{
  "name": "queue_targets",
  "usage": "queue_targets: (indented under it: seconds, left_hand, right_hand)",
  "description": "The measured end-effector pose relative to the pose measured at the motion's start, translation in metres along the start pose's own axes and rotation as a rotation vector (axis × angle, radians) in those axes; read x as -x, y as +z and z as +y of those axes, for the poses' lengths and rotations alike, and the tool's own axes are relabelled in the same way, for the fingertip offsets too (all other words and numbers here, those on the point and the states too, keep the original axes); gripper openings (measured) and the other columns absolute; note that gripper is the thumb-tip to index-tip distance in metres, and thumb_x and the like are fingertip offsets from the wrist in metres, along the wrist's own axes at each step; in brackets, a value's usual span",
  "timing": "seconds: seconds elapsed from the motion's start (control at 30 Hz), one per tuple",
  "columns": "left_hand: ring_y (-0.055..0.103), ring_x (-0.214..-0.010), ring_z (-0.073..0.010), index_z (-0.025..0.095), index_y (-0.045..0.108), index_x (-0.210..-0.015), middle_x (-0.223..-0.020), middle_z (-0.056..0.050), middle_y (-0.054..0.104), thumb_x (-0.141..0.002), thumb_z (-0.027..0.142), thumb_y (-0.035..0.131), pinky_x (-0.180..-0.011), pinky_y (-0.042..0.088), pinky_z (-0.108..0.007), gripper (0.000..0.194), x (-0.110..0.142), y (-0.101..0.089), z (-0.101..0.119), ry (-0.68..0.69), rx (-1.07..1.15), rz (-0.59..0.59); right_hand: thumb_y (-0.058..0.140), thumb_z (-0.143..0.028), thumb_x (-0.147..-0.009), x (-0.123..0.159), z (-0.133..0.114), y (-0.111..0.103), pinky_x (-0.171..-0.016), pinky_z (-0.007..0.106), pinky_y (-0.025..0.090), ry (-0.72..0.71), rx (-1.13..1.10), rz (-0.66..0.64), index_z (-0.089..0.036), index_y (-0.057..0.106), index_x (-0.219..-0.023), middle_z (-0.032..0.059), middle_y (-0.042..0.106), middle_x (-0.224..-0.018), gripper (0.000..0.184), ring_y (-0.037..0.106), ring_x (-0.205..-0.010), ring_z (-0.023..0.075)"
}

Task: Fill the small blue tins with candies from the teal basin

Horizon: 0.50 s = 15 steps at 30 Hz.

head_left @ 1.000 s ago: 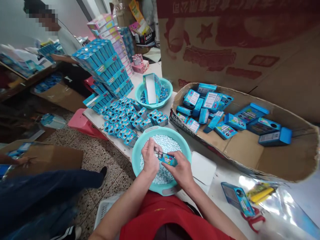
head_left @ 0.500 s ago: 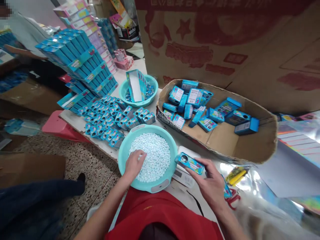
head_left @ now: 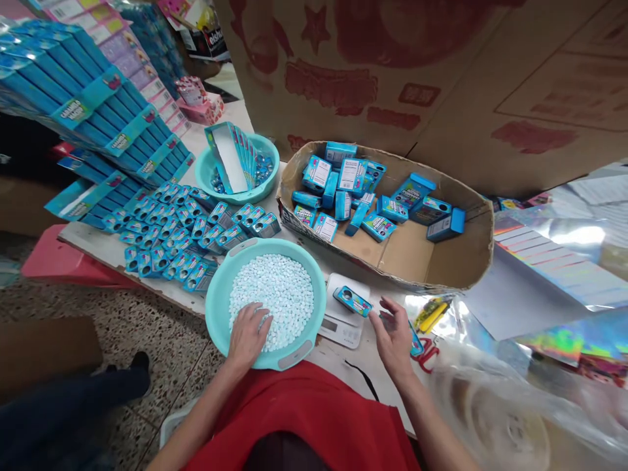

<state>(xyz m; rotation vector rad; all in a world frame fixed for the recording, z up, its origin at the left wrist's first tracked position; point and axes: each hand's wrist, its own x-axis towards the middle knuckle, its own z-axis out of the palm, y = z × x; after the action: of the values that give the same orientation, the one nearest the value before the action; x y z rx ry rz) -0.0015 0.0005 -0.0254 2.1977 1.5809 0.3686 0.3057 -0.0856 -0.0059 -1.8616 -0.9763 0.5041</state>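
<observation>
My left hand [head_left: 248,333] rests in a turquoise basin [head_left: 216,297] of small white and pale blue candies [head_left: 279,291], its fingers apart over them. A small blue candy box with a round window [head_left: 353,301] lies on the white digital scale [head_left: 343,330], right of the basin. Beside that box my right hand [head_left: 392,333] is open, thumb and fingers spread, the thumb close to the box's right end. Another blue box [head_left: 416,341] shows partly behind the right hand.
A cut-down cardboard box [head_left: 436,278] of blue boxes stands behind the scale. Many blue boxes [head_left: 169,229] stand left, near a second turquoise basin [head_left: 265,190] and a tall stack of packs [head_left: 118,124]. Red scissors [head_left: 428,356] and a yellow cutter [head_left: 434,315] lie right.
My right hand has let go of the blue candy box, which now lies on the scale. The left hand stays in the basin. The whole view has shifted.
</observation>
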Motion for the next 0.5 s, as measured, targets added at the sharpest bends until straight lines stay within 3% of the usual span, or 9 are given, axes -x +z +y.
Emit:
queue_targets:
  seconds: [0.17, 0.5]
  left_hand:
    - [0.058, -0.098, -0.0238, 0.023, 0.066, -0.089, -0.099, -0.007, 0.066, -0.088, 0.033, 0.045, -0.091, 0.045, -0.038, 0.023, 0.0005, 0.0003, 0.0016, 0.002, 0.043, 0.008]
    - [0.061, -0.089, -0.019, 0.02, 0.065, -0.088, -0.091, -0.004, 0.068, -0.09, 0.032, 0.043, -0.081, 0.047, -0.031, 0.025, 0.0029, 0.0022, 0.0006, -0.036, 0.049, 0.009]
  right_hand:
    - [0.058, -0.044, -0.082, 0.004, 0.003, -0.0043, -0.083, 0.042, 0.05, 0.11, -0.036, 0.059, -0.016, 0.054, -0.111, 0.0123, 0.059, -0.108, 0.041, 0.059, -0.097, 0.0232]
    - [0.057, -0.045, -0.081, 0.0082, 0.0035, 0.0002, -0.082, 0.042, 0.05, 0.129, -0.069, 0.037, -0.017, 0.056, -0.108, 0.0118, 0.06, -0.105, 0.039, 0.059, -0.096, 0.0238]
